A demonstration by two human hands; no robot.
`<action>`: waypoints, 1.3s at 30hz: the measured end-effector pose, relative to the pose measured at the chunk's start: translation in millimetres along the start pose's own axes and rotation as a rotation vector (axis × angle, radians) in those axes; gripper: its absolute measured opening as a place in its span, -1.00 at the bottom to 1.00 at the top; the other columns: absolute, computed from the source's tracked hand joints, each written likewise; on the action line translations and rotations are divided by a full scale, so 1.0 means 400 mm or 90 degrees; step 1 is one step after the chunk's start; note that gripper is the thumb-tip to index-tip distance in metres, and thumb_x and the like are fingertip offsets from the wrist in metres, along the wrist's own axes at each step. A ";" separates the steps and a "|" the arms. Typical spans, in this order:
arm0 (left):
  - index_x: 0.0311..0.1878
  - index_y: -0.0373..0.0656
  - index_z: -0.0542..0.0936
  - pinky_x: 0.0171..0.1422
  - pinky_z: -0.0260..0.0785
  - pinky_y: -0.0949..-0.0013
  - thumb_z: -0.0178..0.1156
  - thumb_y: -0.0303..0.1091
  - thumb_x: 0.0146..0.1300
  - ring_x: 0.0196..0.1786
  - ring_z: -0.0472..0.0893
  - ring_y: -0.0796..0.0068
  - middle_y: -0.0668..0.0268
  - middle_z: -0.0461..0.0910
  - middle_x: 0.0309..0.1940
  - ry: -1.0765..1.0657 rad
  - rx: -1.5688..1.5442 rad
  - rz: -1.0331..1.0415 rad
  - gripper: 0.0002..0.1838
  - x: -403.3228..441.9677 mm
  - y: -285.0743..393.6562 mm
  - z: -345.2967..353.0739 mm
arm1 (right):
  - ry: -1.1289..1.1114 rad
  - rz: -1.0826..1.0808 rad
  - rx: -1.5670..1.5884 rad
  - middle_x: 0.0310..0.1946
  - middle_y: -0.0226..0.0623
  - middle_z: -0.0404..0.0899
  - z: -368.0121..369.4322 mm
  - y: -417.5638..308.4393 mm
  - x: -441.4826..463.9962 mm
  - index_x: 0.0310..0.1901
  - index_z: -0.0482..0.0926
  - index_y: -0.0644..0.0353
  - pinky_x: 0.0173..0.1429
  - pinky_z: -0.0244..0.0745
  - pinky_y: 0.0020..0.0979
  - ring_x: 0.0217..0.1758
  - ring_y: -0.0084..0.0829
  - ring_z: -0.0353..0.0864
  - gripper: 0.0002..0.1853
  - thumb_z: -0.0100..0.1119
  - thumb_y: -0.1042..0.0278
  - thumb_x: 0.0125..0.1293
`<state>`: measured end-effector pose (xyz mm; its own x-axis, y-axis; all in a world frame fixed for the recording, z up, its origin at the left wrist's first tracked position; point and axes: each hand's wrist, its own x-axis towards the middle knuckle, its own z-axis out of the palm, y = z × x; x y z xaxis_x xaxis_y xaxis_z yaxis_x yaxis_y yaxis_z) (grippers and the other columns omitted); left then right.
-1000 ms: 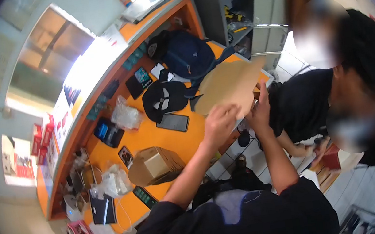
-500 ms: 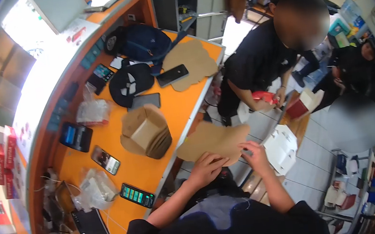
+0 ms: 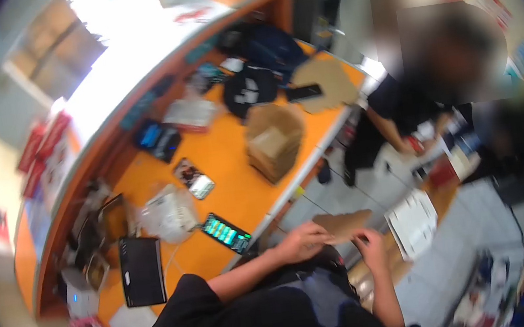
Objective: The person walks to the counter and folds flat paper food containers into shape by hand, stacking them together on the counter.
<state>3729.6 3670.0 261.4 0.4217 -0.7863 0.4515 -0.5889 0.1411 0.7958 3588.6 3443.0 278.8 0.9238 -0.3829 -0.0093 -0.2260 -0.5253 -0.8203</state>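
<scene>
A brown cardboard sheet (image 3: pixel 347 222) is held in front of my body, tilted so that only a narrow part of its face shows. My left hand (image 3: pixel 304 242) is closed on its left end. At its right edge my right hand (image 3: pixel 369 246) pinches the card between thumb and fingers. Up on the orange table stands a nested stack of brown cardboard boxes (image 3: pixel 275 138), open at the top. A flat brown cardboard piece (image 3: pixel 324 82) lies behind it.
On the orange table (image 3: pixel 248 208) are a lit phone (image 3: pixel 225 233), another phone (image 3: pixel 194 177), a plastic bag (image 3: pixel 168 213), a black tablet-like panel (image 3: pixel 142 270) and a black cap (image 3: pixel 249 90). A white box (image 3: pixel 412 224) sits on a wooden bench. A co-worker (image 3: pixel 394 110) stands across.
My view has swung left, so the table appears further right. The cardboard sheet has tipped from showing its broad face to nearly edge-on. Both hands still hold it.
</scene>
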 end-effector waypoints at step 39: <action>0.04 -0.23 0.67 0.02 0.55 0.45 0.36 -0.53 0.25 -0.15 0.71 0.55 0.24 0.75 -0.19 0.115 -0.268 -0.194 -0.71 0.103 0.282 -0.293 | 0.091 -0.473 0.093 -0.27 -0.25 0.73 0.006 -0.439 0.107 -0.22 0.73 0.23 -0.06 0.55 -0.32 -0.22 -0.27 0.69 -0.86 0.39 0.53 0.16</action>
<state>3761.2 3724.1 416.9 0.6639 -0.7182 0.2085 -0.1108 0.1812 0.9772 3668.5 3521.0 421.2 0.7657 -0.0688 0.6395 0.4900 -0.5817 -0.6493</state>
